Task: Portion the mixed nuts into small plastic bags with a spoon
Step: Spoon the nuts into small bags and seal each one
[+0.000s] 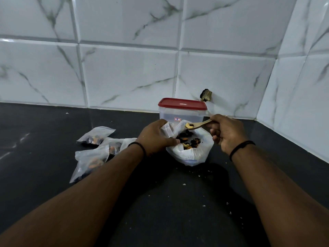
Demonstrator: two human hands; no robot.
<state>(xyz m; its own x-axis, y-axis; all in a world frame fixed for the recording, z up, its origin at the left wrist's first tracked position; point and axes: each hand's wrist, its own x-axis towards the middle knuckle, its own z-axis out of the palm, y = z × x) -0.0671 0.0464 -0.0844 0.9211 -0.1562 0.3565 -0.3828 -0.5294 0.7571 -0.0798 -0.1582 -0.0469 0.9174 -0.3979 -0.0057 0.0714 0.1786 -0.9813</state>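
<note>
Spoon point(197, 124) lies level, bowl toward your left hand point(156, 136) | your right hand point(227, 132) grips its handle | left pinches small bag point(168, 130)

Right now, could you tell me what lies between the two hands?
In the head view, the loaded spoon hangs between the left hand and right hand, above the open big bag of nuts.

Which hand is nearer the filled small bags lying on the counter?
Left. The left hand holds an open small bag right beside the filled bags, its wrist over them. The right hand holds the spoon on the far side of the big nut bag.
</note>
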